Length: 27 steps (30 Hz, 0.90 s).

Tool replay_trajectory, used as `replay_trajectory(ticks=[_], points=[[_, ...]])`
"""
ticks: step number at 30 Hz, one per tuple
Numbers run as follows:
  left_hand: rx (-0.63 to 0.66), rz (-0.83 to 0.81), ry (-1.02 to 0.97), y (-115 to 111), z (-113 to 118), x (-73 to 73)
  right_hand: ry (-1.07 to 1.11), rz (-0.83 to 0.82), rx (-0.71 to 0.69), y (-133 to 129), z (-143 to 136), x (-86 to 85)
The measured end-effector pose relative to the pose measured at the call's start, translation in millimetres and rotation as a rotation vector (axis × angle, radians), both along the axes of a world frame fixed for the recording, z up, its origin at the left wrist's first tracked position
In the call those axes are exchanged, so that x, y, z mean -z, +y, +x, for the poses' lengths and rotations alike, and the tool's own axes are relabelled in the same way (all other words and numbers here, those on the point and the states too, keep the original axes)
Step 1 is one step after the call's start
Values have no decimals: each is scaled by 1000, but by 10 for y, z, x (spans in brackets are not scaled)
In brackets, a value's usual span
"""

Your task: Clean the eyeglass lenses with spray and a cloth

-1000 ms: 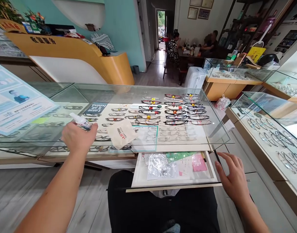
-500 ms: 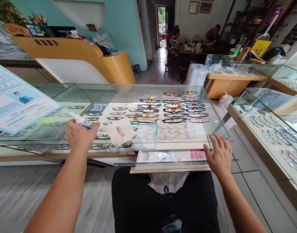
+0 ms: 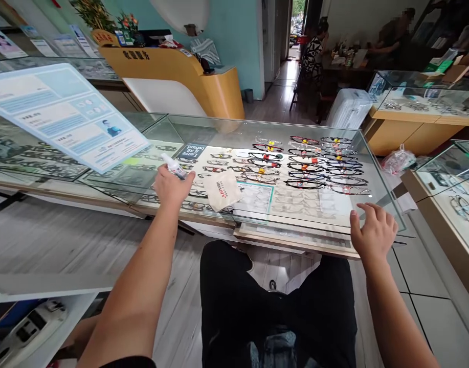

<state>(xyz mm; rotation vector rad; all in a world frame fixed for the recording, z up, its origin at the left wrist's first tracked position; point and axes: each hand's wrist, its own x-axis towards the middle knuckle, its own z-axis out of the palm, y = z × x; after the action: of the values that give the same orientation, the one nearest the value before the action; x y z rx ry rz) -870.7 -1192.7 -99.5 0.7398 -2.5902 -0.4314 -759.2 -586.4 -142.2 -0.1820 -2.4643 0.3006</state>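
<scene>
In the head view, the glass tabletop (image 3: 219,128) covers rows of eyeglass frames (image 3: 305,167) at centre right. Left of centre, the left hand (image 3: 172,185) has its grip closed around a small white bottle (image 3: 175,166), which it partly hides. A pale cloth (image 3: 223,191) lies near. Below centre, the drawer (image 3: 268,239) shows a thin strip, contents hard to make out. The right hand (image 3: 376,232), grip loosely open and holding nothing, is at the tabletop's front right edge; contact is unclear.
</scene>
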Motion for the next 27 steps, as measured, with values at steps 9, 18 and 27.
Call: replay_trajectory(ticks=[9, 18, 27], points=[[13, 52, 143, -28, -13, 75, 185, 27, 5, 55, -152, 158], [17, 90, 220, -13, -21, 69, 244, 32, -17, 94, -194, 220], [-24, 232, 699, 525, 718, 313, 349, 28, -61, 165, -254, 347]])
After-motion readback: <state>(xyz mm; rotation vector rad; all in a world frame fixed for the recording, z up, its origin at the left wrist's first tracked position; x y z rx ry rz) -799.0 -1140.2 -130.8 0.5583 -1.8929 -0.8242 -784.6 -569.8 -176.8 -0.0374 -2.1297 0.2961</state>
